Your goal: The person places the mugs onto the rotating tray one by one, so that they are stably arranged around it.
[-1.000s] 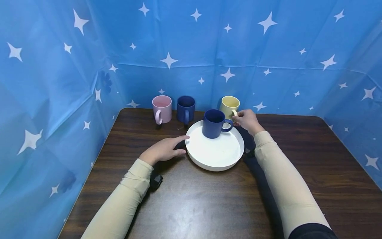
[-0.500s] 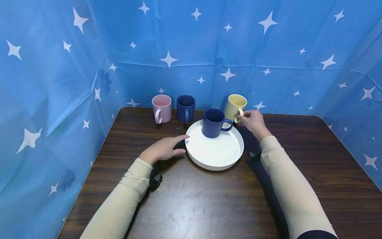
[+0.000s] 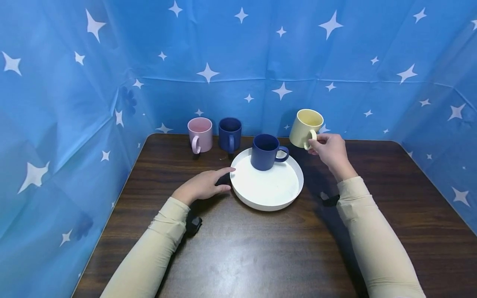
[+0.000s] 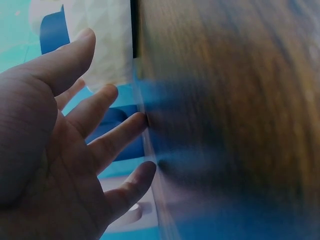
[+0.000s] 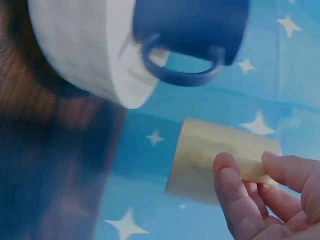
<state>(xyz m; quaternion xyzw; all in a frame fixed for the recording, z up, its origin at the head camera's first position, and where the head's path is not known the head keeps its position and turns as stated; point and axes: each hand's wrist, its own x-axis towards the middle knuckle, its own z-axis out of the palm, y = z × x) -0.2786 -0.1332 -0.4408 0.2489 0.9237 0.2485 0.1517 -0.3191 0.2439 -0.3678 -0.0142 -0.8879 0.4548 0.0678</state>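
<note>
The right hand [image 3: 331, 154] pinches the handle [image 3: 312, 140] of the yellow mug [image 3: 300, 130], tilted and clear of the table [image 3: 238, 256], beyond the tray [image 3: 268, 190] to its right. A blue mug [image 3: 262, 157] stands on the tray, the left hand [image 3: 201, 185] open-fingered at its left rim; beyond, a pink mug [image 3: 202, 134] and another blue mug [image 3: 225, 139] stand side by side.

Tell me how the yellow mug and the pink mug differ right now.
The yellow mug is held by its handle in the right hand; the pink mug is untouched. The yellow mug is raised and tilted; the pink mug stands upright on the table. Both are plain mugs with one handle.
</note>
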